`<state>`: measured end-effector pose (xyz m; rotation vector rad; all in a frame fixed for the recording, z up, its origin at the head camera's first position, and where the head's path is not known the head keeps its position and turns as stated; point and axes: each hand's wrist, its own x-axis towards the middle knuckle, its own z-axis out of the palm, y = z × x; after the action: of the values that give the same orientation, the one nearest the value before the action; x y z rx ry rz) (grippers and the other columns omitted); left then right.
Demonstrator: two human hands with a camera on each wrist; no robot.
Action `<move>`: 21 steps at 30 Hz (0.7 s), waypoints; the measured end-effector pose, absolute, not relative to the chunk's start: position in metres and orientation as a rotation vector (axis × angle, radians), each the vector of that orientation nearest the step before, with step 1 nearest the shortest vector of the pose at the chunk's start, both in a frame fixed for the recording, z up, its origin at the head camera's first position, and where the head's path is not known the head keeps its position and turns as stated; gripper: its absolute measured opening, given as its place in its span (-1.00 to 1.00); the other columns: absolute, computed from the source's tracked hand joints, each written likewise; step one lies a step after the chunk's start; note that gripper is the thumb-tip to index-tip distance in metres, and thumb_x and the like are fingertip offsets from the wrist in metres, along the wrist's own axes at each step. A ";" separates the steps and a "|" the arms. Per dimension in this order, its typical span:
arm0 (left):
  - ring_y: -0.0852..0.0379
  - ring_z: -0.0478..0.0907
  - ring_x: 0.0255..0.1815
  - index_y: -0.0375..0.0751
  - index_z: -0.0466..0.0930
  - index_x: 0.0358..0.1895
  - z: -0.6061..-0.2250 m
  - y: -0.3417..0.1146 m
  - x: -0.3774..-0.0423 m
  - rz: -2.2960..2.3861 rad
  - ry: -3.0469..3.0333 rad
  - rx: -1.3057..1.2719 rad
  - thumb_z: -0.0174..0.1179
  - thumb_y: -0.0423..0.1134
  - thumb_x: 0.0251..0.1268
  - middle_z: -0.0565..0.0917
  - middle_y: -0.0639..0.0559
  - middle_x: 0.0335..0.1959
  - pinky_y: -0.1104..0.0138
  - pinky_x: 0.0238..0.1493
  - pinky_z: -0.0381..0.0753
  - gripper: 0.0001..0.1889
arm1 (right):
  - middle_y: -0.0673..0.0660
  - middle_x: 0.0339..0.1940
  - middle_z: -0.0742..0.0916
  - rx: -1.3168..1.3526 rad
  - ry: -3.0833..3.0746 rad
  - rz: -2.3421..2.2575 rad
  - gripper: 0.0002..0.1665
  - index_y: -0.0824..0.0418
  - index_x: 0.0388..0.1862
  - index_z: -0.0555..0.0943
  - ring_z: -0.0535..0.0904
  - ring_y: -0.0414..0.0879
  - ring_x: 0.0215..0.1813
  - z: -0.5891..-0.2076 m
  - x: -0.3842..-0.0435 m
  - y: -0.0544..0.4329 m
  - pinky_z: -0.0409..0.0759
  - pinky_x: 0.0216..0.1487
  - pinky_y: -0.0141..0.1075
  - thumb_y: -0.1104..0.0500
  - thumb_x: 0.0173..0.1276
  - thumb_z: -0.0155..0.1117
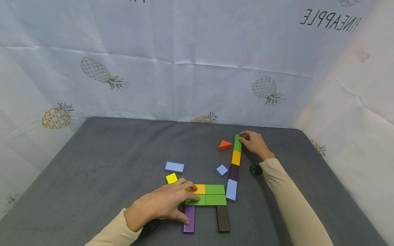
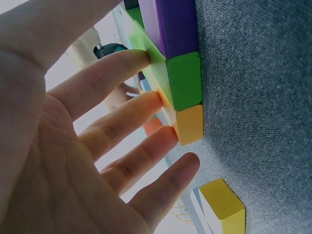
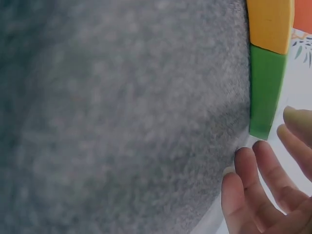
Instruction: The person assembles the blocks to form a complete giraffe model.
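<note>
In the head view my left hand (image 1: 164,201) lies with fingers spread over the left part of a flat block arrangement. Its fingertips rest on an orange block (image 1: 200,189) and a green block (image 1: 201,201), thumb by a purple block (image 1: 190,222). Two more green blocks (image 1: 215,200) adjoin on the right, above a dark brown block (image 1: 223,220). My right hand (image 1: 253,143) is at the far end of a slanting row, fingertips right at its end green block (image 3: 265,92). That row continues with yellow-orange (image 1: 236,158), dark purple (image 1: 234,172) and light blue (image 1: 231,190) blocks.
An orange-red triangular block (image 1: 225,145) lies left of the row's far end. A small light blue block (image 1: 222,170) sits beside the row. Farther left are a light blue rectangular block (image 1: 174,167) and a yellow block (image 1: 171,178). A pineapple-print curtain (image 1: 184,89) hangs behind the grey table (image 1: 129,147).
</note>
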<state>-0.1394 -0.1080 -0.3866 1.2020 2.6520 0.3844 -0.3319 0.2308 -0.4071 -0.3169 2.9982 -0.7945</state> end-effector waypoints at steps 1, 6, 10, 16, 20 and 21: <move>0.18 0.39 0.23 0.12 0.65 0.19 -0.387 -0.108 -0.140 0.385 2.648 1.195 0.48 0.16 -0.02 0.52 0.14 0.26 0.31 0.17 0.56 -0.37 | 0.43 0.07 0.67 -0.325 3.003 -0.805 -0.55 0.33 0.27 0.53 0.57 0.31 0.11 -0.407 -0.331 0.231 0.52 0.11 0.17 0.10 0.54 0.09; 0.18 0.39 0.23 0.11 0.65 0.19 -0.386 -0.108 -0.139 0.387 2.647 1.200 0.49 0.16 -0.03 0.52 0.14 0.25 0.32 0.18 0.56 -0.38 | 0.42 0.11 0.64 -0.378 3.017 -0.824 -0.57 0.33 0.25 0.54 0.59 0.29 0.10 -0.404 -0.327 0.232 0.55 0.11 0.15 0.13 0.52 0.12; 0.17 0.39 0.22 0.10 0.65 0.18 -0.385 -0.108 -0.139 0.385 2.652 1.214 0.50 0.15 -0.04 0.53 0.14 0.24 0.32 0.17 0.56 -0.38 | 0.40 0.13 0.63 -0.430 3.008 -0.805 -0.57 0.34 0.24 0.56 0.61 0.25 0.08 -0.400 -0.324 0.229 0.59 0.09 0.11 0.15 0.49 0.16; 0.18 0.39 0.22 0.11 0.65 0.18 -0.384 -0.108 -0.139 0.380 2.651 1.209 0.50 0.16 -0.04 0.52 0.14 0.24 0.32 0.17 0.56 -0.37 | 0.38 0.17 0.60 -0.492 2.986 -0.780 -0.57 0.34 0.23 0.56 0.60 0.23 0.10 -0.394 -0.319 0.223 0.59 0.12 0.11 0.16 0.47 0.20; 0.18 0.39 0.22 0.11 0.65 0.19 -0.384 -0.107 -0.139 0.380 2.647 1.204 0.49 0.16 -0.04 0.52 0.15 0.25 0.32 0.18 0.55 -0.37 | 0.37 0.19 0.60 -0.537 2.981 -0.758 -0.55 0.34 0.24 0.56 0.59 0.23 0.10 -0.391 -0.316 0.220 0.57 0.13 0.12 0.15 0.46 0.22; 0.18 0.39 0.22 0.11 0.65 0.19 -0.384 -0.107 -0.139 0.377 2.649 1.205 0.49 0.16 -0.04 0.52 0.15 0.25 0.32 0.18 0.55 -0.37 | 0.37 0.19 0.60 -0.549 2.976 -0.760 -0.55 0.34 0.24 0.56 0.58 0.23 0.11 -0.390 -0.316 0.218 0.57 0.14 0.13 0.15 0.46 0.22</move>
<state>-0.1389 -0.1069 -0.3837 1.2053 2.6488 0.3774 -0.3156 0.2183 -0.3904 -0.5490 2.9764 -0.7597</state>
